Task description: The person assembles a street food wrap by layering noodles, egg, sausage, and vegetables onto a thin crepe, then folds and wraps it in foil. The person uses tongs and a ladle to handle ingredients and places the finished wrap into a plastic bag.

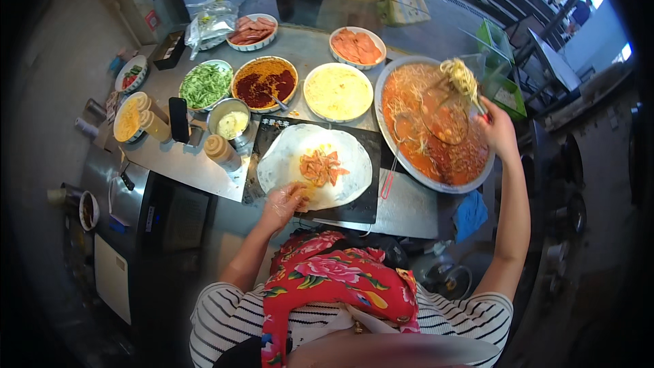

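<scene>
In my right hand [499, 131] is a pair of tongs [485, 110] with red on its grip, the fingers wrapped round it. A clump of yellow noodle-like strands [461, 78] hangs at its far end, over the right side of a large round pan [390, 138] of red-orange sauce. My left hand [283, 206], in what looks like a clear glove, rests at the near left edge of a pale round wrapper [279, 160]. Its fingers are bent together; whether they hold anything is hidden. Pieces of orange-red filling [321, 167] lie mid-wrapper, on a black board [368, 211].
Behind the board stand bowls of red-brown sauce [262, 88], pale yellow shreds [338, 92], green shreds [204, 85] and orange slices [357, 46]. Squeeze bottles [222, 152] and a metal cup [230, 121] stand left. A blue cloth [470, 217] hangs below the pan. People stand beyond the counter.
</scene>
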### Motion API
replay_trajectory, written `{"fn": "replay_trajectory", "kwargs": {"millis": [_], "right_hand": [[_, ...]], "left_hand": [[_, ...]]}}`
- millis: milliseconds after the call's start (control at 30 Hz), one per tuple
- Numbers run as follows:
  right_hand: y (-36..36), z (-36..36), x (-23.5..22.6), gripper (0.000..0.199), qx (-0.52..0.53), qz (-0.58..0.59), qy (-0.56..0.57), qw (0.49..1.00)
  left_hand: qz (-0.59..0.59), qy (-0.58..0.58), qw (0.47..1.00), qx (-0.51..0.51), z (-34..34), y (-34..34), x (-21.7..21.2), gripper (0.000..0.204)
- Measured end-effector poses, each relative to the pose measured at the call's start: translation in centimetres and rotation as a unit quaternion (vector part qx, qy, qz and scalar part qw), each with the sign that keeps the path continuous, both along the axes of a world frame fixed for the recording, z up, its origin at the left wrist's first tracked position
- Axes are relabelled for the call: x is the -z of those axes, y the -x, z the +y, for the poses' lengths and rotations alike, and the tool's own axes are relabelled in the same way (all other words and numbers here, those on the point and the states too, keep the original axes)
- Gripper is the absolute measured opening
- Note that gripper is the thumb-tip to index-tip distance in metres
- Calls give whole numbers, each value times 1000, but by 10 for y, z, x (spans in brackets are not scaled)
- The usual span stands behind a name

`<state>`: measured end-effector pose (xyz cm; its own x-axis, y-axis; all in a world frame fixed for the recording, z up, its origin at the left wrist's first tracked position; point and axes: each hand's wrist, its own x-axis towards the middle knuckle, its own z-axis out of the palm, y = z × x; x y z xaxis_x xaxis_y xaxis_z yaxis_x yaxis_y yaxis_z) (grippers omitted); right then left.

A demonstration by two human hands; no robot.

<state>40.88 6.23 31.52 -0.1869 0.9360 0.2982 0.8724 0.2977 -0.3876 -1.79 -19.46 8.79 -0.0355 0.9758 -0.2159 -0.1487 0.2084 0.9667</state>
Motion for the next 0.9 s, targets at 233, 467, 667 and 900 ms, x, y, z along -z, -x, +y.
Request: {"fn": "replay_trajectory", "kwargs": {"millis": [233,467,667,900], "right_hand": [[-9,22,-1,54,38,-14,-4,999],[40,26,134,43,61,-69,211,973],[54,1,81,53,-20,-68,136,988],[138,-56,73,52,-112,31,305,945]], "left_hand": [[27,46,998,-20,13,-11,-8,28],[9,31,998,-50,2,1,-2,25],[37,61,996,-45,-6,18,-4,27],[17,81,996,-19,-8,35,41,29]]}}
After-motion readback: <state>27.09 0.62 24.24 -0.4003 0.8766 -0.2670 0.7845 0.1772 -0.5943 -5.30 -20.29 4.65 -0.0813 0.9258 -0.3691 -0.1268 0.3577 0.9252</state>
